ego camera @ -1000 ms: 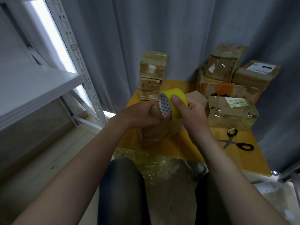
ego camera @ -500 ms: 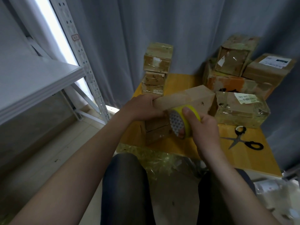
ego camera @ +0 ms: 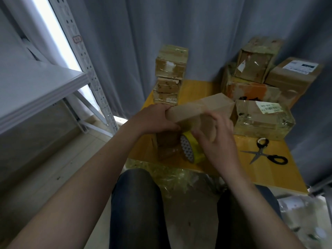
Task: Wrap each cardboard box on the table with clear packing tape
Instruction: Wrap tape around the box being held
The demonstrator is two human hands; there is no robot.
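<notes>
I hold a plain brown cardboard box (ego camera: 203,109) in the air above the yellow table (ego camera: 280,178). My left hand (ego camera: 158,119) grips its left end. My right hand (ego camera: 215,141) sits against the box's near face, fingers curled, holding a yellow roll of tape (ego camera: 191,150) just under the box. Directly below the held box, another taped box (ego camera: 167,146) rests on the table, partly hidden by my hands.
Black-handled scissors (ego camera: 265,153) lie open on the table at the right. A stack of taped boxes (ego camera: 170,71) stands at the back left, with several more boxes (ego camera: 260,121) at the back right. Metal shelving (ego camera: 41,87) is on the left. Crumpled clear film (ego camera: 170,175) lies at the table's near edge.
My right hand has carried the tape roll from above the box down its near face to below it. My left hand has kept its grip on the box's left end.
</notes>
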